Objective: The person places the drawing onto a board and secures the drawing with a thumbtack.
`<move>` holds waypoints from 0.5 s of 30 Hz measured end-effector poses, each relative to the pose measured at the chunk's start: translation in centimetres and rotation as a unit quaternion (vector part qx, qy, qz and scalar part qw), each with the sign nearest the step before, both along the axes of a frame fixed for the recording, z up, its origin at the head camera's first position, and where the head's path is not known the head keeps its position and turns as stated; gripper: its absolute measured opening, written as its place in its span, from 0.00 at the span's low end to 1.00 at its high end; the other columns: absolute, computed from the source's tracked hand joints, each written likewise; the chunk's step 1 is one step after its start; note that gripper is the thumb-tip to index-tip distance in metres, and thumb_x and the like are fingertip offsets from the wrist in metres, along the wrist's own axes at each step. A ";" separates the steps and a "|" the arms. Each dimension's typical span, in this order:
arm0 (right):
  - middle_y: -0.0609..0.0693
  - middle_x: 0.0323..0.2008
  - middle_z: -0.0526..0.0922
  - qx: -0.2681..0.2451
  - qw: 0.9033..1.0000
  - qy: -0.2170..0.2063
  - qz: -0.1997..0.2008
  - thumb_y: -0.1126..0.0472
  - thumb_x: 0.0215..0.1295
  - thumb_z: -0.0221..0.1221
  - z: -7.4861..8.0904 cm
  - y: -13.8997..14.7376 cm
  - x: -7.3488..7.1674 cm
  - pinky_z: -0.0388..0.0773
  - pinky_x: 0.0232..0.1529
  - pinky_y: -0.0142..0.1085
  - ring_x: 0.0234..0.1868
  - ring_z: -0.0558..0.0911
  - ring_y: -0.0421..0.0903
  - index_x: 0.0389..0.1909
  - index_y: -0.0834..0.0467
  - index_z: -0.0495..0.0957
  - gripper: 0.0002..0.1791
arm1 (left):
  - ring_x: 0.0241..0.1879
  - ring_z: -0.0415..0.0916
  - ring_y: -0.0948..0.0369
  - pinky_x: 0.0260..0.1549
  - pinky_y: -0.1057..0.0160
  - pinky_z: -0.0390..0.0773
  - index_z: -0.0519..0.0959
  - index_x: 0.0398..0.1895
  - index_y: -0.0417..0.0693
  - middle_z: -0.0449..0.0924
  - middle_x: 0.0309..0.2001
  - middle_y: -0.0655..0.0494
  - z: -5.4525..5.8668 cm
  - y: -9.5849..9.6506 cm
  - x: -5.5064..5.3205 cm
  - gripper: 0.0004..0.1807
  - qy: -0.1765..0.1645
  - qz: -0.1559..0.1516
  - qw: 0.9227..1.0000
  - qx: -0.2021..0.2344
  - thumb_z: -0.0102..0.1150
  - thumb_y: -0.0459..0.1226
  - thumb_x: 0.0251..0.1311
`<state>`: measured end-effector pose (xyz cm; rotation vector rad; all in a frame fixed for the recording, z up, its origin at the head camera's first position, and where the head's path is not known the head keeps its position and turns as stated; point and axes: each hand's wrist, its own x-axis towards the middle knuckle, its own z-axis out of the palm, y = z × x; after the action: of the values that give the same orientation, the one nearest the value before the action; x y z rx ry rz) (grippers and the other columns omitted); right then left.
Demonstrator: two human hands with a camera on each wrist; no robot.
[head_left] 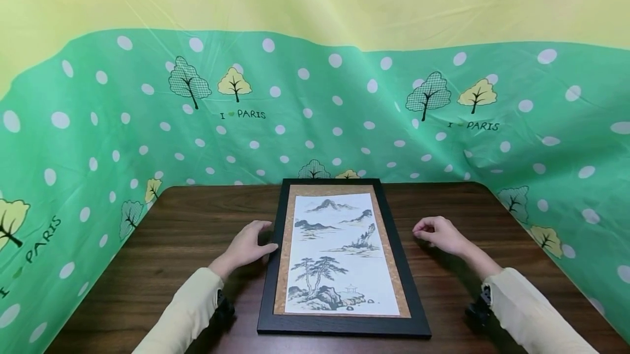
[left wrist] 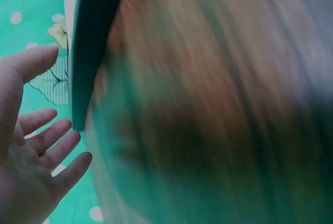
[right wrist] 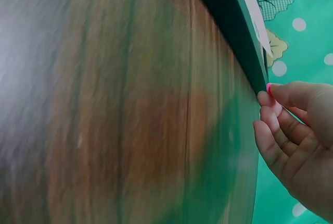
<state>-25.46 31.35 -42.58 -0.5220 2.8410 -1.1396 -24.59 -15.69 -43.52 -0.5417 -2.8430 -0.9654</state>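
Observation:
A black-framed cork board (head_left: 406, 310) lies on the table, and a white sheet with an ink landscape (head_left: 344, 288) rests on its cork face. My left hand (head_left: 248, 245) is at the board's left edge, its thumb tip against or very close to the frame. In the left wrist view the fingers of the left hand (left wrist: 31, 156) are loosely spread and hold nothing. To the right of the board, apart from it, is my right hand (head_left: 443, 235). The right wrist view shows the right hand (right wrist: 302, 135) pinching a small pink object (right wrist: 269, 88) between thumb and index finger; most of it is hidden.
The dark wooden table (head_left: 197, 217) extends on both sides of the board. A green and yellow curtain (head_left: 320, 102) with white dots and printed trees hangs behind the table and down its sides. The board's far end reaches the table's back edge.

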 end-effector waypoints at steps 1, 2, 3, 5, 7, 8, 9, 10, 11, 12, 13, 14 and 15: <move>0.55 0.26 0.78 -0.004 1.000 -0.003 0.001 0.67 0.61 0.55 0.0 -0.2 -0.1 0.76 0.22 0.36 0.23 0.74 0.45 0.32 0.67 0.77 0.06 | 0.55 0.68 0.48 0.51 0.49 0.69 0.69 0.57 0.35 0.70 0.55 0.41 -0.1 -0.3 -0.1 0.31 -0.002 -0.004 1.000 -0.011 0.64 0.41 0.51; 0.55 0.26 0.78 -0.006 1.000 -0.004 0.004 0.67 0.61 0.55 0.1 -0.4 -0.2 0.77 0.22 0.37 0.23 0.74 0.46 0.33 0.68 0.77 0.07 | 0.55 0.67 0.48 0.51 0.49 0.69 0.69 0.57 0.35 0.70 0.55 0.41 -0.2 -0.5 -0.1 0.32 -0.002 -0.008 1.000 -0.019 0.64 0.41 0.50; 0.56 0.27 0.78 -0.007 1.000 -0.005 0.005 0.66 0.61 0.55 0.1 -0.7 -0.3 0.77 0.22 0.37 0.24 0.74 0.46 0.33 0.68 0.78 0.07 | 0.56 0.67 0.48 0.52 0.49 0.68 0.68 0.58 0.35 0.70 0.56 0.41 -0.4 -0.7 -0.2 0.33 -0.004 -0.012 1.000 -0.028 0.64 0.42 0.51; 0.55 0.27 0.78 -0.006 1.000 -0.012 0.004 0.66 0.61 0.55 0.3 -1.2 -0.5 0.77 0.23 0.37 0.25 0.74 0.46 0.33 0.67 0.78 0.07 | 0.56 0.67 0.48 0.53 0.50 0.68 0.68 0.58 0.35 0.70 0.56 0.41 -0.6 -0.9 -0.3 0.33 -0.013 -0.023 0.999 -0.037 0.64 0.43 0.51; 0.56 0.28 0.78 -0.004 1.000 -0.013 0.002 0.66 0.61 0.56 0.4 -1.7 -0.7 0.77 0.24 0.37 0.26 0.74 0.47 0.33 0.66 0.78 0.07 | 0.56 0.68 0.49 0.52 0.51 0.68 0.69 0.57 0.35 0.71 0.55 0.42 -0.9 -1.0 -0.4 0.32 -0.024 -0.035 0.998 -0.038 0.63 0.43 0.51; 0.56 0.28 0.78 -0.001 1.000 -0.010 0.005 0.66 0.61 0.55 0.5 -1.9 -0.8 0.77 0.24 0.37 0.26 0.74 0.48 0.34 0.66 0.78 0.06 | 0.55 0.68 0.50 0.52 0.51 0.69 0.70 0.57 0.35 0.71 0.55 0.42 -1.0 -1.0 -0.4 0.31 -0.029 -0.040 0.998 -0.039 0.63 0.43 0.51; 0.56 0.28 0.78 0.001 1.000 -0.007 0.005 0.66 0.61 0.56 0.7 -2.2 -0.9 0.76 0.23 0.37 0.26 0.73 0.48 0.34 0.66 0.78 0.06 | 0.55 0.69 0.50 0.52 0.51 0.69 0.70 0.56 0.36 0.72 0.54 0.43 -1.1 -1.0 -0.4 0.30 -0.034 -0.043 0.998 -0.037 0.63 0.42 0.52; 0.56 0.28 0.78 0.001 1.000 -0.005 0.007 0.66 0.61 0.55 0.8 -2.4 -0.9 0.76 0.23 0.38 0.27 0.73 0.49 0.34 0.66 0.78 0.06 | 0.54 0.69 0.50 0.52 0.51 0.69 0.71 0.55 0.36 0.73 0.53 0.43 -1.1 -0.9 -0.4 0.29 -0.037 -0.044 0.998 -0.034 0.63 0.42 0.52; 0.56 0.28 0.78 0.001 1.000 -0.003 0.009 0.67 0.61 0.56 1.0 -2.7 -1.0 0.76 0.23 0.38 0.27 0.73 0.50 0.34 0.66 0.78 0.06 | 0.54 0.70 0.51 0.51 0.52 0.69 0.72 0.55 0.37 0.73 0.53 0.44 -1.1 -0.9 -0.4 0.28 -0.041 -0.044 0.998 -0.033 0.63 0.41 0.52; 0.56 0.28 0.78 0.001 1.000 -0.001 0.012 0.67 0.61 0.55 1.2 -3.0 -1.1 0.76 0.23 0.38 0.27 0.73 0.50 0.34 0.66 0.78 0.06 | 0.54 0.70 0.51 0.51 0.52 0.69 0.72 0.55 0.37 0.73 0.52 0.44 -1.2 -0.9 -0.4 0.27 -0.045 -0.044 0.998 -0.032 0.63 0.41 0.52; 0.56 0.28 0.78 0.000 1.000 -0.001 0.013 0.67 0.61 0.55 1.3 -3.3 -1.2 0.76 0.23 0.39 0.27 0.73 0.51 0.34 0.67 0.78 0.06 | 0.53 0.70 0.51 0.51 0.52 0.69 0.72 0.54 0.37 0.74 0.52 0.44 -1.2 -0.8 -0.4 0.27 -0.047 -0.043 0.997 -0.032 0.62 0.41 0.52; 0.55 0.28 0.78 0.000 1.000 0.000 0.014 0.67 0.61 0.55 1.4 -3.6 -1.3 0.76 0.23 0.38 0.27 0.73 0.50 0.34 0.67 0.78 0.06 | 0.53 0.70 0.51 0.51 0.52 0.69 0.72 0.54 0.37 0.74 0.52 0.44 -1.2 -0.8 -0.4 0.27 -0.049 -0.042 0.997 -0.030 0.62 0.40 0.52; 0.54 0.28 0.77 0.001 1.000 0.001 0.013 0.67 0.61 0.55 1.5 -3.8 -1.5 0.76 0.23 0.38 0.27 0.73 0.50 0.34 0.67 0.78 0.06 | 0.53 0.70 0.51 0.51 0.52 0.70 0.72 0.54 0.37 0.74 0.52 0.44 -1.2 -0.8 -0.4 0.26 -0.051 -0.041 0.997 -0.029 0.63 0.40 0.52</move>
<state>-26.93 27.53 -41.04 -0.5592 2.8266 -1.1335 -24.99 -16.49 -44.68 -0.6378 -2.9686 -0.9524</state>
